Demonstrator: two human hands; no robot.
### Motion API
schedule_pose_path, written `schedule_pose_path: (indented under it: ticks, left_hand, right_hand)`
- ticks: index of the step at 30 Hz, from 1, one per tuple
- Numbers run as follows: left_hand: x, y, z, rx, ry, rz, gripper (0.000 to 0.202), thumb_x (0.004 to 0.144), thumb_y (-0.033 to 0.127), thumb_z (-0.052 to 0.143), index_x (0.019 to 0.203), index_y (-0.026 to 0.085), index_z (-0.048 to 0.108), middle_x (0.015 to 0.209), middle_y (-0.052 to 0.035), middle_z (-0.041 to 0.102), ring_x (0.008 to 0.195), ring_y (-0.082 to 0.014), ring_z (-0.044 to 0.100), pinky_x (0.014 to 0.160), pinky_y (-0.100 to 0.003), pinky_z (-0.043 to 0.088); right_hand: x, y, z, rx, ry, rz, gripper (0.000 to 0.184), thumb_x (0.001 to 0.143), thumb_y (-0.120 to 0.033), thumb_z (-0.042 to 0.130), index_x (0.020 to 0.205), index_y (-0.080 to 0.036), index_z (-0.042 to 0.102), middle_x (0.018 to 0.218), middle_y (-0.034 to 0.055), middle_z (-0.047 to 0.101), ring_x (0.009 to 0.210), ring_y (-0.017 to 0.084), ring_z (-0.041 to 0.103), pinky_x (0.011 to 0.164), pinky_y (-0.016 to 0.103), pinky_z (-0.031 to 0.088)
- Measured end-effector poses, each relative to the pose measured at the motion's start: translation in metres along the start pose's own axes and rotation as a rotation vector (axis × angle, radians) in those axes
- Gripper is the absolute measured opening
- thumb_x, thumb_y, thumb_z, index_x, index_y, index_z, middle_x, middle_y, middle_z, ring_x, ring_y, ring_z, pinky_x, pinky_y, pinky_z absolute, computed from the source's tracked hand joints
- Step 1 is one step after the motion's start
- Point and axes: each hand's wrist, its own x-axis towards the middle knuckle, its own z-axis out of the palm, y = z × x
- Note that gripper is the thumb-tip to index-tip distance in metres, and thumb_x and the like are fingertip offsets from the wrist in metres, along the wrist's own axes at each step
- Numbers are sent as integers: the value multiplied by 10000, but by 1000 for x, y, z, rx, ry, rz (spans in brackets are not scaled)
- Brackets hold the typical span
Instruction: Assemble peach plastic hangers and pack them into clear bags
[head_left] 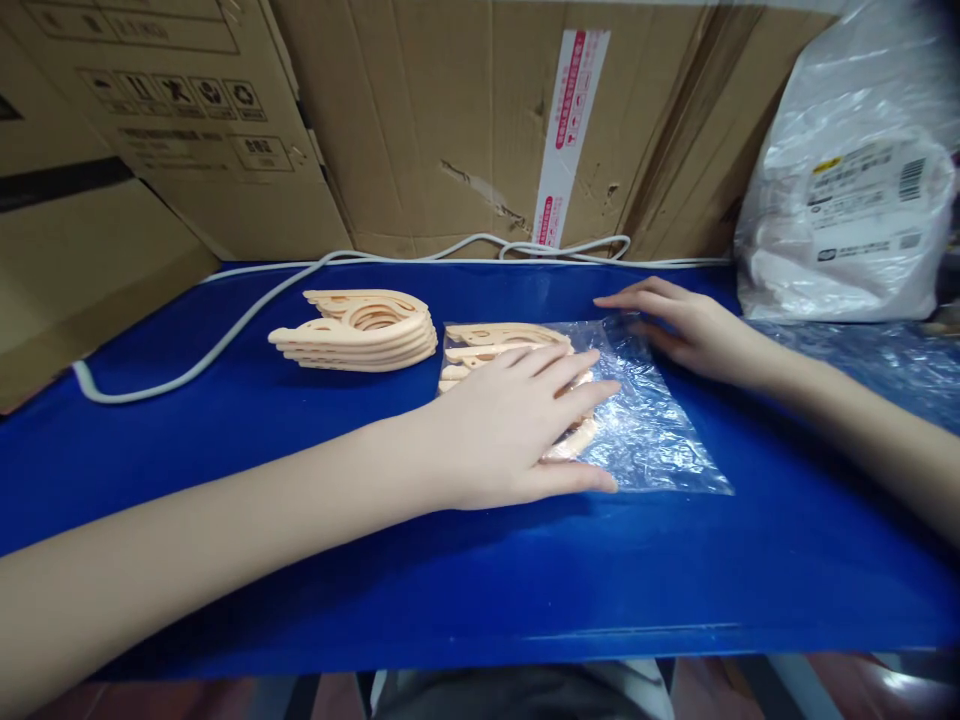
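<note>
A clear plastic bag [660, 440] lies flat on the blue table, with several beige curved plastic pieces [510, 334] inside its left part. My left hand [517, 425] rests spread on the bag, palm down over those pieces, hiding most of them. Toward the bag's far right corner, my right hand [686, 325] is open with fingers stretched out; its lower fingers are at the bag's edge, and whether they touch the film I cannot tell. Left of the bag sits a stack of beige curved plastic pieces [360, 332], nested on one another.
A white cable [247, 318] runs along the back of the blue table [420, 590]. Cardboard boxes [450, 120] wall off the rear and left. At the back right stands a wrapped white package [847, 200], with more clear film [885, 360] in front of it.
</note>
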Motion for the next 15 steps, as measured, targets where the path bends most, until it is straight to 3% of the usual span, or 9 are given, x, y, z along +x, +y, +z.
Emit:
schedule_pose_path:
  ticks: [4, 8, 12, 15]
  left_hand:
    - [1, 3, 12, 50, 64, 3, 816, 923, 697, 472, 1489, 110, 448, 1575, -187, 400, 1467, -376, 330, 1210, -519, 250]
    - [-4, 5, 20, 65, 115, 35, 839, 897, 724, 486, 1459, 102, 485, 1570, -209, 395, 1465, -417, 313, 1203, -547, 241]
    - [-8, 8, 20, 22, 110, 95, 867, 884, 741, 490, 1474, 107, 468, 1589, -216, 362, 1478, -416, 295, 1208, -548, 233]
    - [-10, 9, 18, -39, 86, 147, 889, 864, 750, 520, 1492, 125, 449, 1603, -189, 350, 1498, -401, 264, 1224, -537, 222]
  right_hand:
    - [3, -2, 7, 213, -10, -18, 317, 939, -372, 599, 1240, -317, 683, 1229, 69, 651, 1145, 257, 627, 1031, 501, 484]
    - [5, -12, -4, 355, -29, 61, 170, 888, -409, 688, 972, -284, 767, 1195, 62, 700, 1147, 257, 635, 1068, 501, 449]
    - [5, -25, -12, 524, 0, 217, 148, 860, -378, 733, 865, -232, 758, 1225, 85, 719, 1140, 240, 646, 1055, 431, 454]
    - [4, -32, -10, 682, 0, 279, 152, 860, -361, 735, 817, -215, 723, 1106, 71, 761, 1061, 216, 675, 991, 394, 490]
